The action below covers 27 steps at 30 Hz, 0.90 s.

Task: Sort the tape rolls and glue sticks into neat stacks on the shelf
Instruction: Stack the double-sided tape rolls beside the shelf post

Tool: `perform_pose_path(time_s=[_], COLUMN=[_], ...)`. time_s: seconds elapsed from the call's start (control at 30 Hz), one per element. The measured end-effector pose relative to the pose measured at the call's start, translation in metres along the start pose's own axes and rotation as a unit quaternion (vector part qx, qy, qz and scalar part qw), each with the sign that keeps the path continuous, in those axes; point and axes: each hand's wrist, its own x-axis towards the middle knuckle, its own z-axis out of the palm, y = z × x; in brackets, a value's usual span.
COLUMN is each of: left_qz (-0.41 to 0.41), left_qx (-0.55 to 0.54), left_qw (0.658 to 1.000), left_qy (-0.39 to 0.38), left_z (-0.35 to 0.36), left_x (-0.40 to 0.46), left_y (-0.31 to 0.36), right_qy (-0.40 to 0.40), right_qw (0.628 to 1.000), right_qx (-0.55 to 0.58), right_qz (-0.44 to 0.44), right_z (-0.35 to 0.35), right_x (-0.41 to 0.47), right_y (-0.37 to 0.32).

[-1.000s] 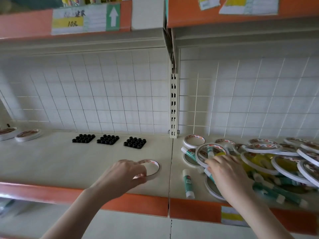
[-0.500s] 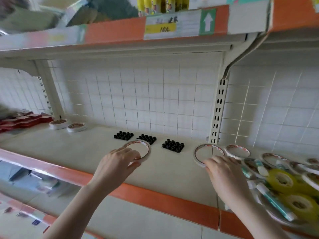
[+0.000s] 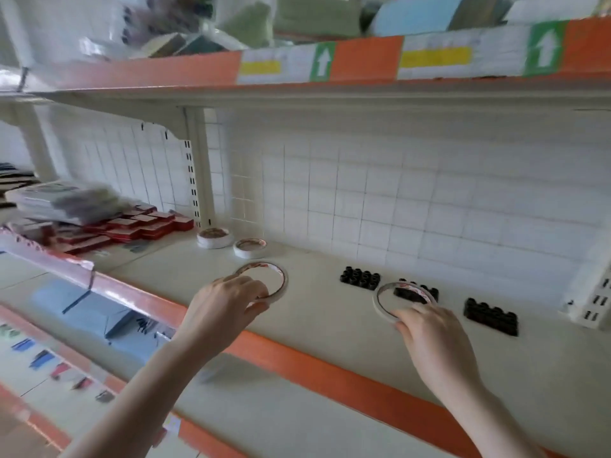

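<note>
Cream shelf (image 3: 314,328) with an orange lip carries two small tape stacks (image 3: 231,241) at the back. Left hand (image 3: 221,312) pinches a thin tape ring (image 3: 264,280); right hand (image 3: 433,338) pinches another ring (image 3: 383,300). Light, stiff, thin hoops, probably best gripped by the rim.

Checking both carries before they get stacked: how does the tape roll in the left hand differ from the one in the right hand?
The left hand's tape roll is held closer to the two tape stacks; the right hand's tape roll is near the black blocks. The left roll frames bare shelf; the right roll's opening overlaps a black block. Both are thin white rings with red print, each pinched at its near edge by fingers.
</note>
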Motion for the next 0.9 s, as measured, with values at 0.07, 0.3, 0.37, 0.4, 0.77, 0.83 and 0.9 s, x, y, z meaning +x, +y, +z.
perform_pose_path(time_s=[0.07, 0.3, 0.37, 0.4, 0.77, 0.83, 0.9], left_qz=[0.003, -0.018, -0.023, -0.03, -0.035, -0.04, -0.044], left_qx=[0.003, 0.018, 0.021, 0.018, 0.007, 0.006, -0.004], left_qw=[1.0, 0.999, 0.999, 0.999, 0.999, 0.998, 0.997], left_qy=[-0.003, -0.02, -0.025, -0.029, -0.037, -0.044, -0.058], left_z=[-0.005, -0.001, 0.004, 0.006, 0.043, 0.049, 0.057], left_x=[-0.001, 0.005, 0.013, 0.019, 0.103, 0.114, 0.122], left_y=[-0.03, -0.118, -0.14, -0.15, -0.253, -0.268, -0.281], right_qy=[-0.012, -0.069, -0.067, -0.064, -0.121, -0.133, -0.151], right_qw=[1.0, 0.996, 0.995, 0.995, 0.988, 0.986, 0.984], right_qx=[0.007, 0.051, 0.068, 0.071, 0.094, 0.102, 0.093], right_qz=[0.0, 0.021, 0.017, 0.009, -0.016, -0.009, -0.01], right_z=[0.014, 0.064, 0.079, 0.087, 0.169, 0.179, 0.19], right_x=[0.013, 0.069, 0.09, 0.101, 0.21, 0.221, 0.228], right_y=[-0.025, -0.087, -0.099, -0.104, -0.161, -0.169, -0.177])
